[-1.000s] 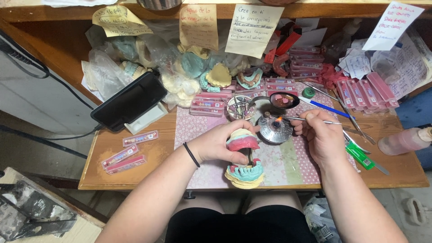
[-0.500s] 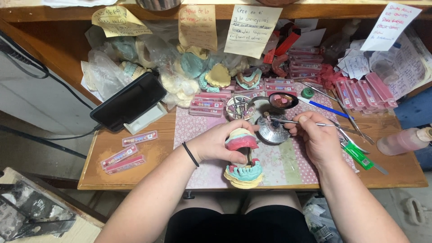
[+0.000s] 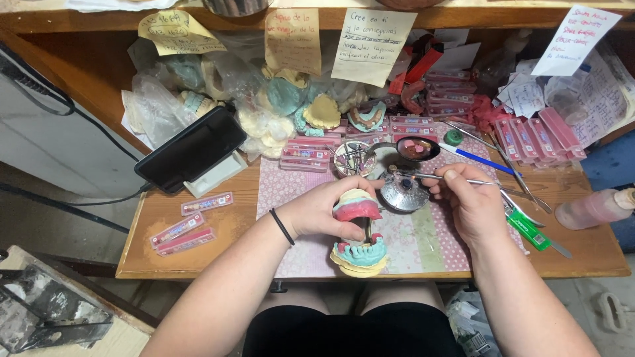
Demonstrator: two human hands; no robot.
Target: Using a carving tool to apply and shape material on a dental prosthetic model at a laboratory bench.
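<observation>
Nearest, at the wooden surface's [image 3: 582,254] front edge, the left hand [image 3: 324,210] is closed around a hinged pink-and-teal plaster dental model [image 3: 359,231]. Just beyond, the right hand [image 3: 468,201] pinches a thin metal wax instrument [image 3: 430,176] — its tip over a small round metal burner [image 3: 402,193] — with pink tooth-card boxes [image 3: 542,132] behind.

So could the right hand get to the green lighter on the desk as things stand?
Probably yes. The green lighter lies uncovered just beside the right hand, with nothing between them. The hand does hold a thin metal tool, though, which it might need to put down first.
</observation>
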